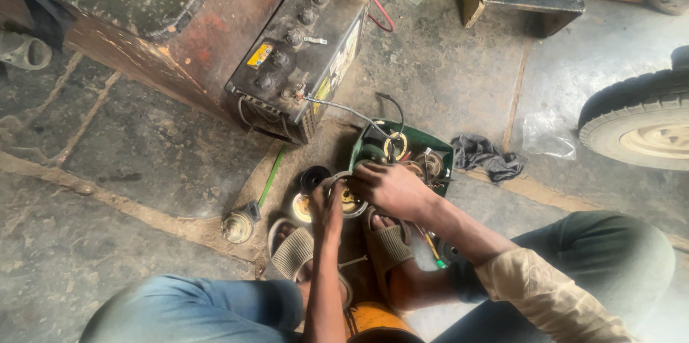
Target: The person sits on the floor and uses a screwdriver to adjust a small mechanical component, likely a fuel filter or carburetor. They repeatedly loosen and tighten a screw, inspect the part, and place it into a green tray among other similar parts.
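Both hands, left hand and right hand, had fingers clamped on a round metal coil-like part low over the floor beside the green plastic tray; it looked stiff, fairly heavy, best gripped by its rim.

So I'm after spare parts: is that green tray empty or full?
Full: the green tray is crowded with round metal parts and wires, beside the right hand.
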Available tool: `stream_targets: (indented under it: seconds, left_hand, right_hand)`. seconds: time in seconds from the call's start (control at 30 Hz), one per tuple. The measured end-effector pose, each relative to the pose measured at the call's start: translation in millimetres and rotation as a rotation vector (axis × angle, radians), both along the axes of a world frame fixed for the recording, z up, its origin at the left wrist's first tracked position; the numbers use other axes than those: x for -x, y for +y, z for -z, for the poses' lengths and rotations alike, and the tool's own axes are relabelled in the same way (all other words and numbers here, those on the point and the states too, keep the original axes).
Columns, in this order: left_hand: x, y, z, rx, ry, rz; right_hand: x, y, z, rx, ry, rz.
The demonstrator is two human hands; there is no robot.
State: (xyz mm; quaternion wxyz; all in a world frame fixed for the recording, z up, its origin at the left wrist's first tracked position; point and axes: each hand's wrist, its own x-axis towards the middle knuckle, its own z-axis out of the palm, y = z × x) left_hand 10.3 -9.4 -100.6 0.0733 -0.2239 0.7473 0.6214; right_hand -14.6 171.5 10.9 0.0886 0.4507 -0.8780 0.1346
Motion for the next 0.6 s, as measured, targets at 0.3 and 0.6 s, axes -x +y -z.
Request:
stream_targets:
  seconds: [0.3, 0.6]
  left_hand:
    - [7.6, -0.7, -16.8, -0.2, 0.066, -0.042]
    - [9.9, -1.0, -21.4, -0.35, 0.041, -0.067]
  right_hand:
    - [6.6, 0.4, 17.7, 0.034, 0.057, -0.071]
    - [0.6, 2.6, 8.8, 0.06, 0.022, 0.008]
